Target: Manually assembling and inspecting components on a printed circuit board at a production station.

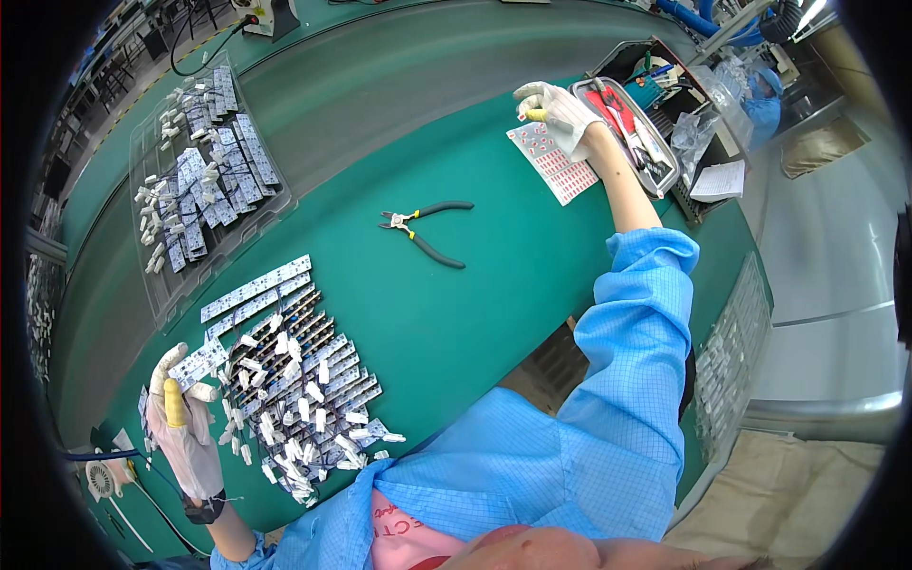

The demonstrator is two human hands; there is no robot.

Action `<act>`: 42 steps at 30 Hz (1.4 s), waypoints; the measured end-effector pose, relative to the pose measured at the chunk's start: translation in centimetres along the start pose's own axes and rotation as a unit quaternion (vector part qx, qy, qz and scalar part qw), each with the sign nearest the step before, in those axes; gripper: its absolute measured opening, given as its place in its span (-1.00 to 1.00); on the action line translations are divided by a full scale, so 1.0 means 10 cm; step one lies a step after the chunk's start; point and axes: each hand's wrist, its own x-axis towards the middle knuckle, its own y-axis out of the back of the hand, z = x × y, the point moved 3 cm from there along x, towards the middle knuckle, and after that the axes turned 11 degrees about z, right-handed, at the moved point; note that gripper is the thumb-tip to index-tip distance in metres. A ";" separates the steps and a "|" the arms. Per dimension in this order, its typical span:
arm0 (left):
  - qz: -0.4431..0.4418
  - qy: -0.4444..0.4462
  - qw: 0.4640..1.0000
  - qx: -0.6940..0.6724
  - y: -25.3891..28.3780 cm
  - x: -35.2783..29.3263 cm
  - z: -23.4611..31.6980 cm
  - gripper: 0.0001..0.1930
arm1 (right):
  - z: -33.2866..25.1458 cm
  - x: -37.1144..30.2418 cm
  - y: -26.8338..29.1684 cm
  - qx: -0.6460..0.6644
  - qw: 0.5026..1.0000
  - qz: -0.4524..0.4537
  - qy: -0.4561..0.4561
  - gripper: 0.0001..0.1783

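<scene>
My left hand (188, 427), in a white glove with a yellow finger cover, grips a white circuit board strip (201, 362) at the left. Beside it lies a pile of similar board strips (313, 380) with wires and white connectors. At the far right my right hand (560, 116), gloved with a yellow-covered fingertip, is closed over a sheet of small red and white stickers (567, 180). A small red and white sticker (522, 118) shows at its fingertips. Between the hands, cutting pliers (404, 221) with dark handles rest spread on the green mat (380, 313).
A clear plastic tray (275, 214) with more wired boards stands at the far left. Past my right hand are a metal tray (667, 176) of tools and a dark bin (655, 52). A small white fan (103, 478) sits near left; clear plastic packaging (731, 351) lies at right.
</scene>
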 end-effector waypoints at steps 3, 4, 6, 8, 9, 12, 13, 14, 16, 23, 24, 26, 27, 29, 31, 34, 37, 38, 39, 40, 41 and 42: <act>0.010 -0.025 0.999 0.023 -0.01 -0.01 -0.01 -0.64 | 0.02 -0.01 -0.02 0.000 1.000 -0.023 -0.001 -0.50; 0.005 -0.017 1.000 0.016 -0.01 -0.01 0.00 -0.63 | 0.06 -0.01 -0.04 -0.001 0.999 -0.037 -0.025 -0.51; 0.000 -0.009 1.000 0.009 -0.01 -0.01 -0.01 -0.62 | 0.13 0.01 -0.06 -0.073 0.996 -0.037 -0.020 -0.54; 0.004 0.021 0.999 -0.030 0.00 0.00 -0.06 -0.52 | 0.19 0.04 -0.08 -0.180 0.983 -0.017 -0.004 -0.56; 0.006 0.021 0.999 -0.029 0.02 0.00 -0.08 -0.52 | 0.21 0.05 -0.13 -0.180 0.984 -0.019 -0.002 -0.56; -0.011 0.022 0.999 -0.020 0.04 -0.02 -0.10 -0.51 | 0.23 0.06 -0.19 -0.238 0.971 0.018 -0.008 -0.65; -0.007 0.020 1.000 -0.020 0.03 -0.04 -0.07 -0.54 | 0.20 0.05 -0.20 -0.249 0.968 0.025 0.008 -0.67; -0.002 0.017 1.000 -0.021 0.03 -0.06 -0.03 -0.57 | 0.17 0.05 -0.19 -0.261 0.965 0.031 0.024 -0.70; -0.007 0.028 0.999 -0.015 0.02 -0.08 0.02 -0.62 | 0.23 0.06 -0.19 -0.287 0.956 0.041 0.045 -0.71; 0.004 -0.126 0.977 0.172 -0.02 -0.14 0.10 -0.68 | 0.16 -0.01 -0.21 -0.362 0.923 0.072 0.107 -0.72; 0.004 -0.125 0.977 0.172 -0.03 -0.15 0.10 -0.68 | 0.11 -0.04 -0.20 -0.362 0.923 0.072 0.107 -0.72; 0.003 -0.075 0.989 0.124 -0.03 -0.16 0.08 -0.69 | 0.06 -0.06 -0.21 -0.407 0.910 0.050 0.070 -0.66; 0.003 -0.074 0.989 0.124 -0.02 -0.16 0.09 -0.69 | 0.07 -0.06 -0.21 -0.407 0.910 0.049 0.069 -0.66; -0.011 -0.003 0.998 0.061 0.01 -0.17 0.08 -0.68 | 0.12 -0.04 -0.22 -0.432 0.895 0.048 0.102 -0.69; -0.002 0.004 0.999 0.034 -0.02 -0.19 0.06 -0.67 | 0.18 -0.01 -0.29 -0.451 0.881 0.070 0.125 -0.74; 0.005 -0.006 0.999 0.031 0.01 -0.20 0.06 -0.66 | 0.09 -0.03 -0.35 -0.502 0.839 0.120 0.173 -0.79; 0.001 -0.042 0.997 0.063 0.00 -0.18 0.05 -0.65 | -0.04 -0.02 -0.28 -0.571 0.795 0.136 0.155 -0.71; 0.002 -0.062 0.995 0.074 -0.01 -0.16 0.05 -0.64 | -0.01 -0.01 -0.23 -0.526 0.820 0.161 0.162 -0.68; 0.001 -0.063 0.995 0.071 -0.01 -0.15 0.07 -0.64 | 0.02 -0.03 -0.19 -0.479 0.842 0.185 0.168 -0.65; -0.013 -0.043 0.997 0.056 -0.01 -0.13 0.08 -0.64 | 0.06 -0.06 -0.14 -0.370 0.892 0.212 0.153 -0.60; -0.020 -0.021 0.998 0.047 0.01 -0.14 0.10 -0.64 | 0.02 -0.03 -0.07 -0.366 0.893 0.211 0.156 -0.60; -0.020 -0.021 0.998 0.047 0.02 -0.13 0.08 -0.64 | -0.07 -0.04 0.11 -0.338 0.880 0.270 0.195 -0.60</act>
